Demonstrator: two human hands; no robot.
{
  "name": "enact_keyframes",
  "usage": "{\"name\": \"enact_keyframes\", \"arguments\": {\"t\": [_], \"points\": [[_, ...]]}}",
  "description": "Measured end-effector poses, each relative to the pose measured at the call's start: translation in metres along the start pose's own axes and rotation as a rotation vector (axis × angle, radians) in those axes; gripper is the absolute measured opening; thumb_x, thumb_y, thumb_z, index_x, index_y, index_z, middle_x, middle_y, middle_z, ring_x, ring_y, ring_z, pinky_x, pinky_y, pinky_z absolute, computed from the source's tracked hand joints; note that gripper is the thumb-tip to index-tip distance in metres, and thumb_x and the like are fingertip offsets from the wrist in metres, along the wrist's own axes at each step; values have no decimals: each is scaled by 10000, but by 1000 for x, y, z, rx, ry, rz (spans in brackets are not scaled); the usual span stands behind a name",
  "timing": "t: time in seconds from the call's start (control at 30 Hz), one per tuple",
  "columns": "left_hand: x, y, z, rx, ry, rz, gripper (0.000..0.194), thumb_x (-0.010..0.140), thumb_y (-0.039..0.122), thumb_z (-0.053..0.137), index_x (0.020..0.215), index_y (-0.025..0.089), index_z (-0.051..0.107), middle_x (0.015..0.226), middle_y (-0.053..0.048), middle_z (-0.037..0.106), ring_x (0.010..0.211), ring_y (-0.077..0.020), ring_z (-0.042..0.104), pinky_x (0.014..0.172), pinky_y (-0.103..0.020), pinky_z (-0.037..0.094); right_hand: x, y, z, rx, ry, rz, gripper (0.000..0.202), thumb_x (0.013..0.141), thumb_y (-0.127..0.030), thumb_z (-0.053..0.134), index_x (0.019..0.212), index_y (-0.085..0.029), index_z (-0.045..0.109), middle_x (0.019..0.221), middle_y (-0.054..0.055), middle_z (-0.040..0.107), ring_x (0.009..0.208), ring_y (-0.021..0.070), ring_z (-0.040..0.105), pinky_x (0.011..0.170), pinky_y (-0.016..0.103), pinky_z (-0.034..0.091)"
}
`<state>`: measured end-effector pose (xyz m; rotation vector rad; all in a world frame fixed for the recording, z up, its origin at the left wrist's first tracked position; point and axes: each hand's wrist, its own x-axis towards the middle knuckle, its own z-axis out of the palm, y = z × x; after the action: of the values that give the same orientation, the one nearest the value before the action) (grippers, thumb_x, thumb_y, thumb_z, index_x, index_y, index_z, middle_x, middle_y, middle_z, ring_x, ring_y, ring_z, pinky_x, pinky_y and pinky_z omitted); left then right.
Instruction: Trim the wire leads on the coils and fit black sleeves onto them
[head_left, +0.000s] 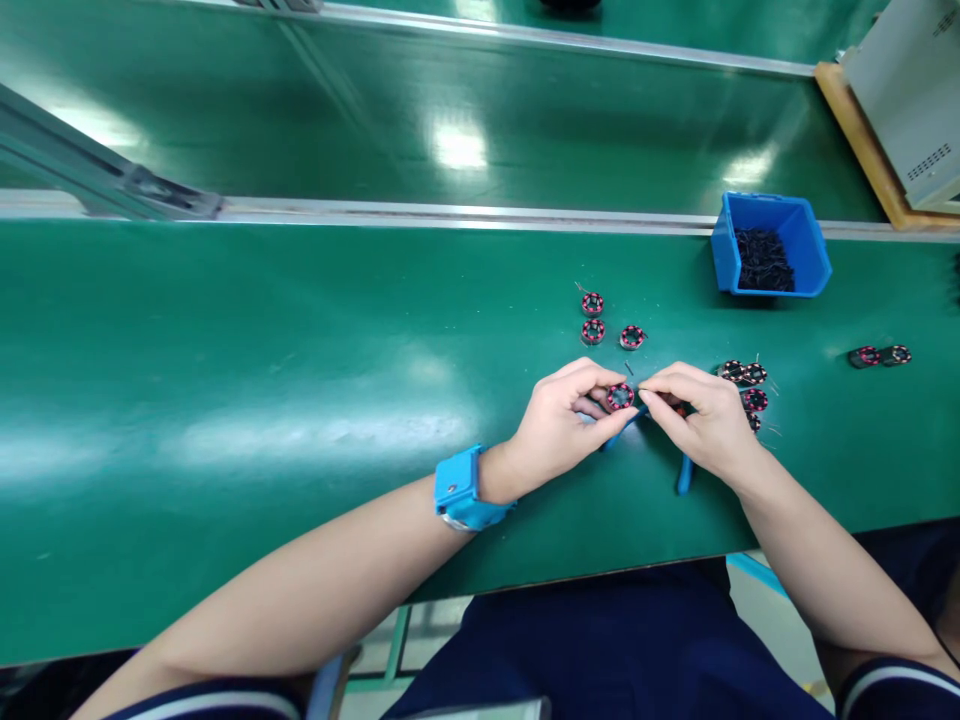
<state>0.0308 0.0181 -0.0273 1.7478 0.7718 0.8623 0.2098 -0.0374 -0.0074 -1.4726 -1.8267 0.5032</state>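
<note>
My left hand [568,412], with a blue strap [459,488] on its wrist, pinches a small ring-shaped motor stator [620,397] with pink and black segments. Close against the stator's right side, my right hand [694,412] has thumb and forefinger pressed together. Whatever lies between those fingertips is too small to make out. Under both hands rests a tool with blue handles [685,474], its head mostly covered. Just beyond the fingertips is a short dark piece [629,368]. Behind my right hand sit several more stators [754,400] with thin wire ends, partly hidden.
Three stators [592,331] lie beyond my hands on the green table [300,330]. A blue bin [810,255] of short black pieces stands at the back right. Two stators [865,357] sit farther right. A metal rail [465,216] crosses behind, and a grey box [911,110] stands on wood.
</note>
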Motion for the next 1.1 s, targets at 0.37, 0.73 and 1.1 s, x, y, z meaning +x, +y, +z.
{"name": "enact_keyframes", "arguments": {"t": [0.37, 0.73, 1.1], "points": [[-2, -1, -1, 69, -29, 124, 212, 790, 173, 699, 991, 111, 677, 860, -43, 614, 678, -90, 648, 609, -186, 598, -3, -1, 10, -75, -3, -77, 188, 920, -167, 483, 910, -193, 668, 888, 83, 711, 804, 180, 668, 742, 306, 539], [8, -7, -11, 546, 66, 226, 221, 806, 314, 699, 968, 165, 683, 915, -77, 676, 847, -212, 612, 773, -376, 514, 12, 1, 8, -279, -88, 101, 197, 884, -259, 568, 1041, -159, 632, 975, 114, 671, 905, 243, 645, 799, 373, 525], [28, 8, -22, 662, 209, 378, 284, 783, 220, 627, 1064, 186, 602, 1065, -99, 626, 1011, -255, 586, 904, -422, 461, 26, 1, 2, -327, -3, 225, 129, 894, -184, 507, 808, -172, 602, 842, 96, 671, 804, 224, 628, 727, 350, 482]]}}
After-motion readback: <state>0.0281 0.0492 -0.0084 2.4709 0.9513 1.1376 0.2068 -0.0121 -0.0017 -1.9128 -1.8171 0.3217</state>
